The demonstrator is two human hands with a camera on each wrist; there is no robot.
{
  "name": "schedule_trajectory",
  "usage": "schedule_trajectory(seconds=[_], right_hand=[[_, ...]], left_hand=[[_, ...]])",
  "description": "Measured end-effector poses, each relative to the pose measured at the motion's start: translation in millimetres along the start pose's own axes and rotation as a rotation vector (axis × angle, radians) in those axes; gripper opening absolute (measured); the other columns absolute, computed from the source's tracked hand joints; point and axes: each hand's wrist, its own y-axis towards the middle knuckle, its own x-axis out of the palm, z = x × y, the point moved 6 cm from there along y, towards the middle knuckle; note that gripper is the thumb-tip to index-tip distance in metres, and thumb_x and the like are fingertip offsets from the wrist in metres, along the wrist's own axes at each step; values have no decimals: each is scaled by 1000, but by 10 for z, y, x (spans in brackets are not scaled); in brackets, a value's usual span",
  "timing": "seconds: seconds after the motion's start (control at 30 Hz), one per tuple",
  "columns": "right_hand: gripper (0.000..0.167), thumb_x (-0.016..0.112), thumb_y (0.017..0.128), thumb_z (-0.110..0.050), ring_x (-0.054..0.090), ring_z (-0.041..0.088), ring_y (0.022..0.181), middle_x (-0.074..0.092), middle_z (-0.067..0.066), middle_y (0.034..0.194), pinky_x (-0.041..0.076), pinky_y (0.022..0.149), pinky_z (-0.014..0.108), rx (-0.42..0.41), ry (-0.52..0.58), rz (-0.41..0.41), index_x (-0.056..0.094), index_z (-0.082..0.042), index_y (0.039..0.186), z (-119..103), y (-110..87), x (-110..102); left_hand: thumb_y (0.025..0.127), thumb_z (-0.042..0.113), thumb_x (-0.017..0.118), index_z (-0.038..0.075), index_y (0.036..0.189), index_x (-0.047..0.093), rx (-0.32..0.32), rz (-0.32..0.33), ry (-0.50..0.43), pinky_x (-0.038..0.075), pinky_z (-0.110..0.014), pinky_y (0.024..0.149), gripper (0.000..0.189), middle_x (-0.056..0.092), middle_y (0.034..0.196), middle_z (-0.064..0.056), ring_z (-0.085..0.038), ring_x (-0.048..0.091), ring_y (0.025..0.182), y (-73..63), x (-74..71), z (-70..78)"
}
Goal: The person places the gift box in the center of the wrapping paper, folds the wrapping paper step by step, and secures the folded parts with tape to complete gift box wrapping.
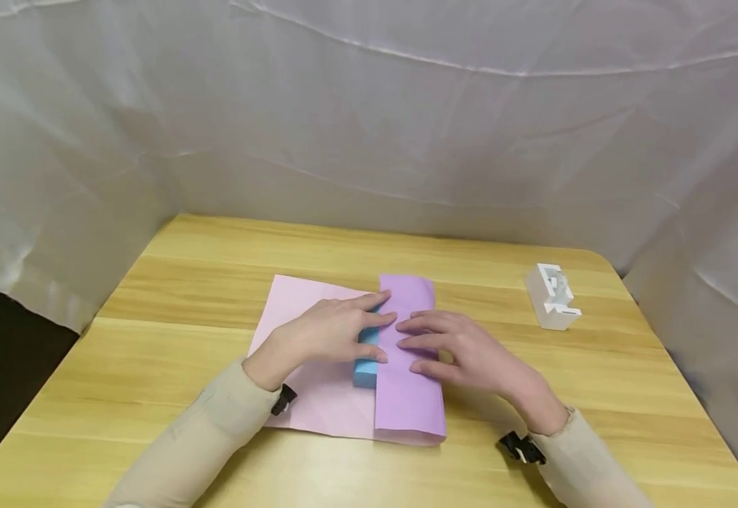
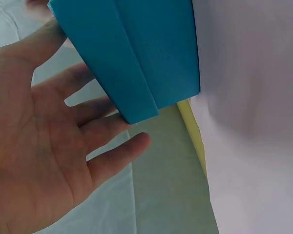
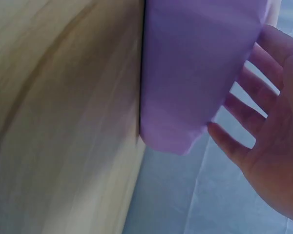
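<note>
A blue box (image 1: pixel 365 374) lies on a sheet of pink-purple paper (image 1: pixel 324 402). The sheet's right part, a purple flap (image 1: pixel 409 406), is folded up over the box's right side and top. Spread fingers of my left hand (image 1: pixel 327 330) rest across the top of the box, tips at the flap's left edge. My right hand (image 1: pixel 470 353) touches the flap from the right with extended fingertips. In the left wrist view, the blue box (image 2: pixel 136 53) has a seam along its side, next to the palm. The right wrist view shows the purple paper (image 3: pixel 195 73) covering the box's other side.
On the right of the wooden table (image 1: pixel 178 268) stands a white tape dispenser (image 1: pixel 553 296). Pale grey curtains (image 1: pixel 369 127) hang behind the table and along both sides. Dark straps with clips sit at both wrists, over light sleeves (image 1: pixel 216 423).
</note>
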Motion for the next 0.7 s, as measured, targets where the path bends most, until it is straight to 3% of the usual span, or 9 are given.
schedule_trajectory(seconds=[0.2,0.3,0.37,0.43,0.57,0.7], right_hand=[[37,76,96,-34,54,27,138,63,2,145,42,112,58,-25,25,8,75,-17,129,22,-3,33],[37,76,96,-34,54,28,138,63,2,145,41,113,57,-40,42,21,75,-16,128,26,6,50],[37,76,96,-33,54,29,138,63,3,145,41,113,57,-46,52,25,75,-16,129,26,18,67],[38,77,95,-33,53,30,139,62,3,146,41,114,56,-44,64,23,75,-16,129,24,28,91],[39,78,94,-32,52,31,141,62,4,146,40,115,54,-37,85,19,74,-15,130,26,35,131],[40,79,93,-29,49,31,143,60,3,148,38,117,53,-14,105,18,74,-15,131,36,42,147]], left_hand=[[96,59,66,25,156,48,26,-13,-19,46,-49,112,72,22,172,-6,-29,39,150,-12,-6,4],[98,53,66,20,153,54,80,22,-31,37,-50,118,65,25,170,-10,-31,36,151,-72,-81,-52],[99,47,68,17,150,57,97,78,-39,35,-51,120,60,30,169,-10,-31,37,151,-154,-175,-149],[100,41,69,14,147,60,90,155,-49,35,-52,119,55,37,166,-10,-32,39,150,-272,-279,-305],[99,32,72,9,144,61,-21,285,-77,43,-55,112,52,51,155,-11,-35,51,140,-577,-419,-752],[100,28,71,2,144,57,-176,279,-133,50,-57,101,53,57,143,-16,-36,60,126,-864,-385,-1214]])
